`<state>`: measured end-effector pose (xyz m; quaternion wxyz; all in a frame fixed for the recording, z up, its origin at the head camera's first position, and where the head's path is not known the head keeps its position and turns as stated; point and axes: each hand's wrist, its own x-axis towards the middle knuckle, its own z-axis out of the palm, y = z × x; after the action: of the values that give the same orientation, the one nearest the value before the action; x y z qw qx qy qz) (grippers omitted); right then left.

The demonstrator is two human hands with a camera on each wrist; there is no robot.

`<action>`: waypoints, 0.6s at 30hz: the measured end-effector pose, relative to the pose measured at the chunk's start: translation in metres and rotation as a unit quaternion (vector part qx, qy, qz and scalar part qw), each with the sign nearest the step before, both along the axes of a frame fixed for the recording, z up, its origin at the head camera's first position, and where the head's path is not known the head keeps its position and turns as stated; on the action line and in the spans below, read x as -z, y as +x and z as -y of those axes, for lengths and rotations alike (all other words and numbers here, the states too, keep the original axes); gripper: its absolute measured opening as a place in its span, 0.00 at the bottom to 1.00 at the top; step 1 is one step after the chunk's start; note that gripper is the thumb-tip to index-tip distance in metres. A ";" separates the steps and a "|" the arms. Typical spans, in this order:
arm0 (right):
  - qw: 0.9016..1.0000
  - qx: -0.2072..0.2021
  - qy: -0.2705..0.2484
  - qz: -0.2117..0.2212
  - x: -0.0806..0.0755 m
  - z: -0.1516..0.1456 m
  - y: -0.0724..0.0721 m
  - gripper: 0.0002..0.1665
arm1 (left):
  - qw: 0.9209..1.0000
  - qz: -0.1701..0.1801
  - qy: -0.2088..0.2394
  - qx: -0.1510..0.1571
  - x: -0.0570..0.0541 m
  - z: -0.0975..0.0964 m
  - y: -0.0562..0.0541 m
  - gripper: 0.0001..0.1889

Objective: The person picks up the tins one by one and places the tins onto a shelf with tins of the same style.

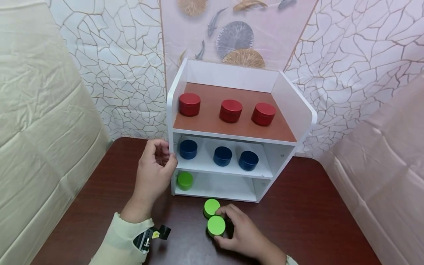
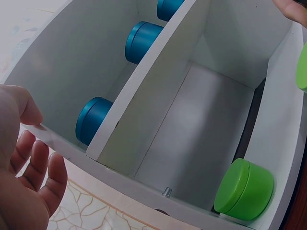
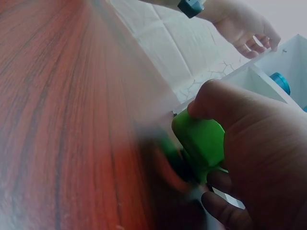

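Note:
My left hand holds the left side panel of a white shelf unit, thumb at its front edge and fingers on the outer side. On the table in front, my right hand grips the nearer green round tin between thumb and fingers. Another green tin stands just behind it, against the fingertips. A third green tin sits at the left end of the bottom shelf. In the right wrist view, the gripped tin is partly hidden by the hand.
Three blue tins stand along the middle shelf. Three red tins are on the brown top, which has raised white sides. The dark wooden table reaches a patterned cloth backdrop; pale cloths hang left and right.

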<state>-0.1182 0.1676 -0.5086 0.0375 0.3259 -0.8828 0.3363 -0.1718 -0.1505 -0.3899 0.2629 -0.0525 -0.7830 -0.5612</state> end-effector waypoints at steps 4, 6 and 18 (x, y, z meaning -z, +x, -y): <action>1.000 -0.004 -0.002 -0.009 -0.003 -0.001 0.000 0.41 | 1.000 -0.002 -0.001 -0.002 0.000 -0.001 0.000 0.17; 1.000 -0.003 -0.004 -0.017 -0.005 -0.002 -0.001 0.41 | 1.000 -0.003 0.000 -0.002 0.000 -0.001 0.000 0.17; 0.999 0.028 -0.024 -0.020 -0.019 -0.010 -0.007 0.40 | 1.000 -0.004 0.001 -0.001 0.001 -0.001 0.000 0.17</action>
<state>-0.1256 0.1777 -0.4898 0.0725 0.3066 -0.8822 0.3499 -0.1717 -0.1495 -0.3909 0.2667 -0.0542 -0.7814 -0.5615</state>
